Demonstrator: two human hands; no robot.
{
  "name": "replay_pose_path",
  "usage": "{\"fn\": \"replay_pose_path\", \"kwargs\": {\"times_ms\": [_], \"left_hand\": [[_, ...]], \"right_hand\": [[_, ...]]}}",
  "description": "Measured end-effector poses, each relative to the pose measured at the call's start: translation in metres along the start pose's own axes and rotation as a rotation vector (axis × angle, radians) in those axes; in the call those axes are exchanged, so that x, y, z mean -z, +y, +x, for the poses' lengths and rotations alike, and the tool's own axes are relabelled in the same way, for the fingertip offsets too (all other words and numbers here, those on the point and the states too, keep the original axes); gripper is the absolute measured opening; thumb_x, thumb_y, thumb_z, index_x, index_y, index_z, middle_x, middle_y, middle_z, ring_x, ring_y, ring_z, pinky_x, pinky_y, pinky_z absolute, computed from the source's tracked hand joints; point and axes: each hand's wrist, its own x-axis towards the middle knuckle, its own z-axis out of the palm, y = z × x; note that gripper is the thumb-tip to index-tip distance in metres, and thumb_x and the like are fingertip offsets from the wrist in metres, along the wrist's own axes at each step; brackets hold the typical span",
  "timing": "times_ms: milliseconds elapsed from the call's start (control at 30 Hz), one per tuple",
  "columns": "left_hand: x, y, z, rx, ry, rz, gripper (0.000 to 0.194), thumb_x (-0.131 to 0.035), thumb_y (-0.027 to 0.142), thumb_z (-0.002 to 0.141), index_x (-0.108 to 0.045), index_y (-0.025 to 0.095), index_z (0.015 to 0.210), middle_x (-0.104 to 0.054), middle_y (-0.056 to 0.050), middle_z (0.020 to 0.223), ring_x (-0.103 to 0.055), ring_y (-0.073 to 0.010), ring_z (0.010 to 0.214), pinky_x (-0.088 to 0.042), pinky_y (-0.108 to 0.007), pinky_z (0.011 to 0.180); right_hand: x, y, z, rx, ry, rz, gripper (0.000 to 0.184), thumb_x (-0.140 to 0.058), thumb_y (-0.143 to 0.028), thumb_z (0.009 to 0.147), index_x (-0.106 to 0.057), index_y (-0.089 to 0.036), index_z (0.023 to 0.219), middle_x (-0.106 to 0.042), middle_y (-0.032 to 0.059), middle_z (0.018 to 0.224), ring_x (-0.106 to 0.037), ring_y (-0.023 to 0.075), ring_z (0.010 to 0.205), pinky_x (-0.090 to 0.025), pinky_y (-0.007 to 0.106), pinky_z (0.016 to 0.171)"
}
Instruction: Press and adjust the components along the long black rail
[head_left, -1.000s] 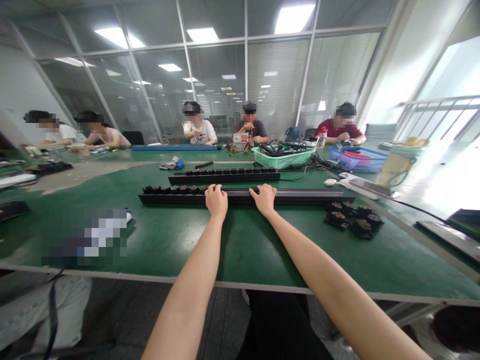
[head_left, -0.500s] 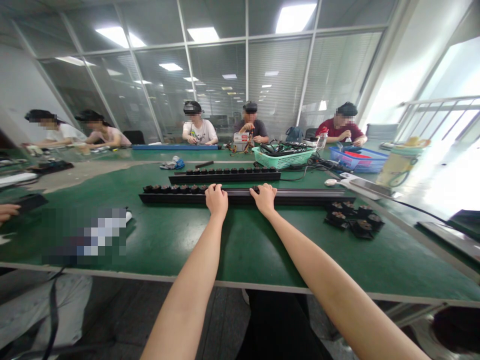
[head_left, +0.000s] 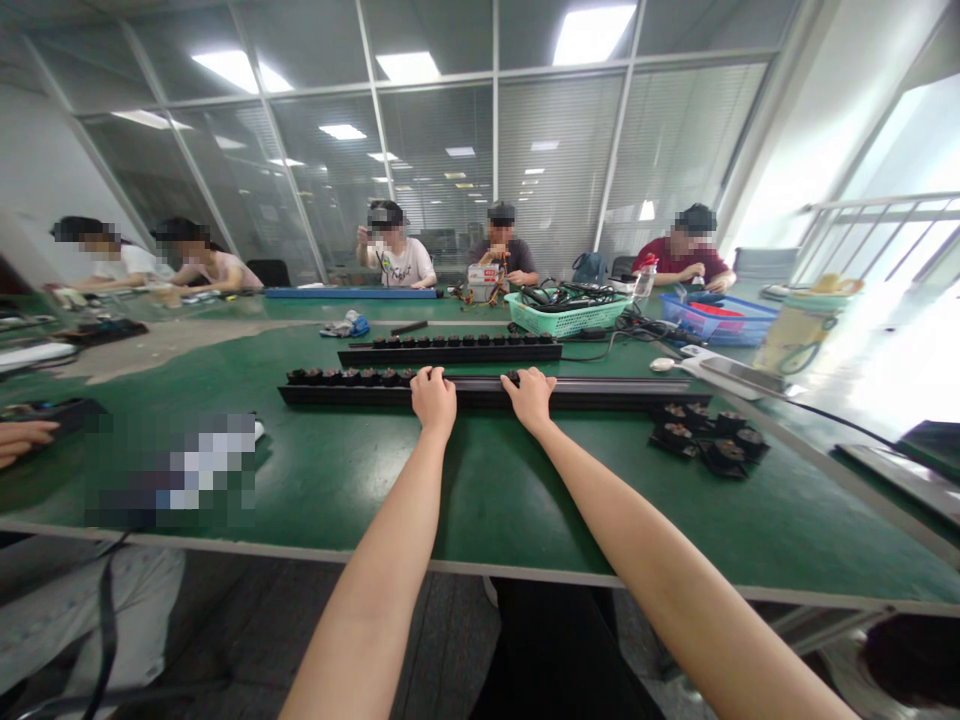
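A long black rail (head_left: 615,400) lies across the green table in front of me, with a row of small black modules (head_left: 349,378) seated in its left part. My left hand (head_left: 433,402) is closed over the rail at the right end of that row, its fingers on top and partly hidden. Farther right, my right hand (head_left: 531,398) is closed at the rail's channel, and a small black module (head_left: 512,379) shows at its fingertips. The channel beyond this hand is bare. Several loose black modules (head_left: 727,455) lie by the rail's right end.
Behind stands a second black rail (head_left: 450,354) filled with modules. A green basket of cables (head_left: 566,318), a blue basket (head_left: 720,325) and a phone (head_left: 742,374) are beyond. A co-worker's hand (head_left: 22,440) shows at left; several people sit across the table.
Both my hands and the rail stay practically where they were. Across the table, one person has raised a hand toward their head. The co-worker's hand at left has come farther into view.
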Motion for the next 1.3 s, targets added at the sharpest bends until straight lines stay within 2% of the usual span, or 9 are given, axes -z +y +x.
{"fn": "replay_pose_path", "kwargs": {"times_ms": [1300], "left_hand": [[0.0020,0.0009,-0.0004,0.001,-0.006,-0.006,0.036,-0.049,0.020,0.096,-0.070,0.023,0.126,-0.061,-0.011,0.140,-0.053,-0.0303,0.129,-0.051,-0.041,0.105]], "right_hand": [[0.0011,0.0043,0.0015,-0.012,0.006,0.019,0.031,-0.052,-0.038,0.103,-0.071,-0.014,0.095,-0.067,0.0159,0.108,-0.055,0.0293,0.108,-0.030,0.041,0.095]]}}
